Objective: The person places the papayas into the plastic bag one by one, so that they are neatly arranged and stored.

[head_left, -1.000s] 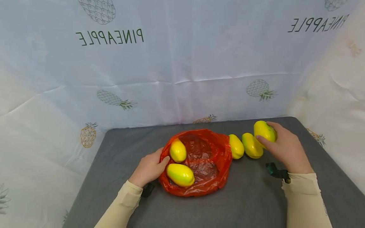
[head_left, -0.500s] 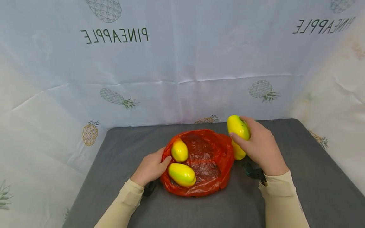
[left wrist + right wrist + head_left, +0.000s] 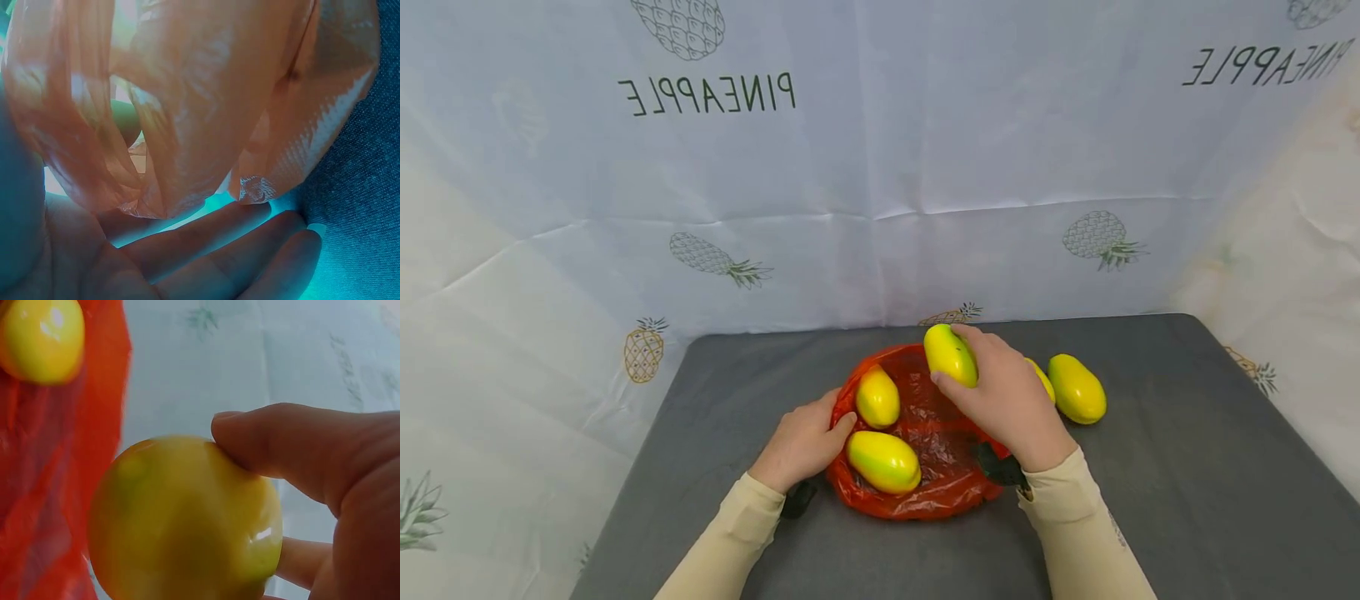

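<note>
A red plastic bag [image 3: 936, 505] sits open on the grey table, with two yellow mangoes inside, an upper one [image 3: 877, 397] and a lower one [image 3: 884, 462]. My left hand [image 3: 801, 442] holds the bag's left rim, thumb over the edge; in the left wrist view its fingers [image 3: 212, 250] lie along the outside of the plastic. My right hand [image 3: 1009, 396] grips another yellow-green mango [image 3: 951, 356] between thumb and fingers, over the right part of the bag's mouth. The right wrist view shows this mango [image 3: 184, 519] close up, beside the red plastic.
Right of the bag, a mango [image 3: 1077, 389] lies on the grey table [image 3: 1172, 467], with another [image 3: 1041, 382] partly hidden behind my right hand. A white curtain [image 3: 880, 167] printed with pineapples hangs along the table's back edge.
My right hand has carried its mango leftward from the table's right side to over the bag. The left hand keeps its hold on the rim. The view has shifted slightly.
</note>
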Motion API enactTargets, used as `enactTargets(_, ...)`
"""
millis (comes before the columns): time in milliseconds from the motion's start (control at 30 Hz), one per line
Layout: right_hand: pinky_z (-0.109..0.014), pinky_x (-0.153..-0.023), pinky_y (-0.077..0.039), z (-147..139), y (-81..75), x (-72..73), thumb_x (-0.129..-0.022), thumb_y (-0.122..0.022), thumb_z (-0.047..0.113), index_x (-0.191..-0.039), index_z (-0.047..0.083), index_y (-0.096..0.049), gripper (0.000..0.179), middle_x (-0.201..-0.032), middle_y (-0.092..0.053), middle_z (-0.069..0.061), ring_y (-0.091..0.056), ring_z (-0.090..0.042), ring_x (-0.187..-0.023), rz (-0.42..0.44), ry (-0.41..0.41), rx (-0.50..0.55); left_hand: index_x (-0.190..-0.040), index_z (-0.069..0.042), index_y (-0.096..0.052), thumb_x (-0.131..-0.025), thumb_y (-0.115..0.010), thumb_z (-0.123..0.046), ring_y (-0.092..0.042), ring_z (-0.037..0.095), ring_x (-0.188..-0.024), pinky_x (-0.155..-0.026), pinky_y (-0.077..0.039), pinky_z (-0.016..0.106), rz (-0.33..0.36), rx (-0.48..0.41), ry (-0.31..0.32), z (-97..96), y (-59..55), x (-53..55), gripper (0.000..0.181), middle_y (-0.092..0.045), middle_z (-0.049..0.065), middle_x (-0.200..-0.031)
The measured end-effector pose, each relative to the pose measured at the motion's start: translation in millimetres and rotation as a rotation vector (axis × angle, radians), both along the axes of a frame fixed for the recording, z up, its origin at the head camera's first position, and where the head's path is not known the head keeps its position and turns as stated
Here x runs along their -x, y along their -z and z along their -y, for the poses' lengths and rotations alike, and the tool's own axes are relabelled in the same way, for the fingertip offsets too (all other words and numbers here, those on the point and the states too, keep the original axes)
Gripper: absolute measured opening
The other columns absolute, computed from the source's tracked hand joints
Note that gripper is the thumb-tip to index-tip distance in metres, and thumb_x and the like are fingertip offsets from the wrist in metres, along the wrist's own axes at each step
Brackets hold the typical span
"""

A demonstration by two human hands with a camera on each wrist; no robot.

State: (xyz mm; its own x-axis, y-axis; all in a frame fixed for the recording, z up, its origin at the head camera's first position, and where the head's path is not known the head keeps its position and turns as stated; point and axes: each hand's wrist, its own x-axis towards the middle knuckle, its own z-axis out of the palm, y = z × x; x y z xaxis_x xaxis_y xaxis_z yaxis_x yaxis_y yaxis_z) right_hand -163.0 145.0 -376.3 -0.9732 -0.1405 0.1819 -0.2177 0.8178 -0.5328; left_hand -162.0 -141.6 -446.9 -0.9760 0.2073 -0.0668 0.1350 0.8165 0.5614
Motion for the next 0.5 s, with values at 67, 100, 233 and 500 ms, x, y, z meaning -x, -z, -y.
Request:
enactTargets(67,-0.047,-0.082,-0.06,7,3.7,0.6,-0.097,-0.077,0.046,-0.159,0.015,-0.05,0.074,-0.144,-0.066,-0.015,-0.068,-0.03,-0.102,0.015,-0.013,-0.007,-0.149,-0.012,-0.06,-0.109,-0.062,-0.036,-0.07,0.019,-0.089,-0.091,-0.064,0.051,-0.006,0.003,0.003,0.0,0.2,0.2,0.047,-0.078,0.005,-0.124)
enactTargets(100,-0.047,-0.083,-0.06,10,5.5,1.0,-0.097,-0.077,0.047,-0.159,0.014,-0.051,0.075,-0.143,-0.066,-0.015,-0.068,-0.03,-0.102,0.023,-0.017,-0.012,-0.149,-0.011,-0.06,-0.109,-0.062,-0.036,-0.07,0.02,-0.088,-0.091,-0.064,0.051,-0.008,0.003,0.004,-0.1,0.2,0.3,0.047,-0.078,0.005,-0.123)
enactTargets(233,-0.049,-0.086,-0.062,17,13.5,3.8,-0.095,-0.079,0.045,-0.157,0.014,-0.053,0.074,-0.143,-0.067,-0.015,-0.069,-0.03,-0.103,0.057,-0.02,-0.029,-0.149,-0.011,-0.06,-0.109,-0.062,-0.035,-0.07,0.02,-0.089,-0.092,-0.063,0.052,-0.019,0.012,0.013,-0.1,0.2,0.6,0.048,-0.078,0.006,-0.124)
enactTargets(500,-0.053,-0.097,-0.061,30,35.5,13.7,-0.094,-0.08,0.043,-0.154,0.012,-0.056,0.072,-0.143,-0.068,-0.013,-0.07,-0.032,-0.113,0.076,-0.059,-0.052,-0.15,-0.01,-0.06,-0.109,-0.062,-0.035,-0.072,0.021,-0.092,-0.093,-0.063,0.053,-0.017,0.01,0.012,0.6,0.1,0.3,0.048,-0.078,0.006,-0.126)
